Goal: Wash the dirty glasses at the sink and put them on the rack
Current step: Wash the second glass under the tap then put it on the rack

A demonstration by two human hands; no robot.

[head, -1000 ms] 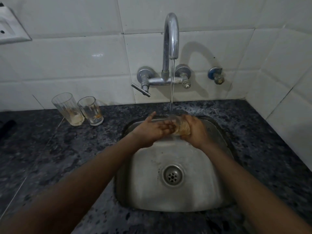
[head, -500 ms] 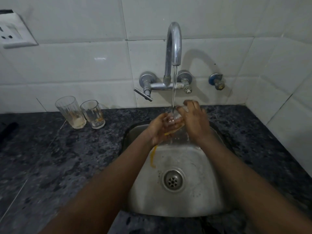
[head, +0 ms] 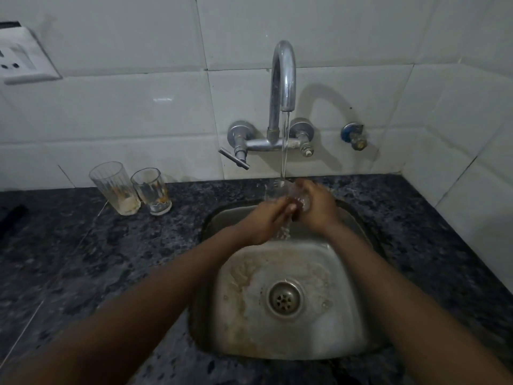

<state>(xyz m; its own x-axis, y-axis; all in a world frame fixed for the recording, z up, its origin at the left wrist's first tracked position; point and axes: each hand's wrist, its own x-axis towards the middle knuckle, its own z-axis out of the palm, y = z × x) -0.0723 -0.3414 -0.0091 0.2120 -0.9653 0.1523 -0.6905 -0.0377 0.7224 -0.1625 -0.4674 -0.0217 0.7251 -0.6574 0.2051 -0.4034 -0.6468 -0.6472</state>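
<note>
Under running water, clear glass (head: 277,191) shows brown residue.

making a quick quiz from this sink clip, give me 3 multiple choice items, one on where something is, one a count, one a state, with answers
1. Where do the dirty glasses that wait to be washed stand?
A. in the sink basin
B. on the counter left of the sink
C. on the counter right of the sink

2. How many glasses stand on the counter?
A. one
B. two
C. four

3. What is the state of the tap?
A. running
B. off
C. taken off the wall

Answers:
1. B, both stand on the dark counter by the wall, left of the sink.
2. B, a taller one and a shorter one stand side by side.
3. A, a stream falls from the spout onto the glass that the left hand and right hand hold over the basin.
</note>
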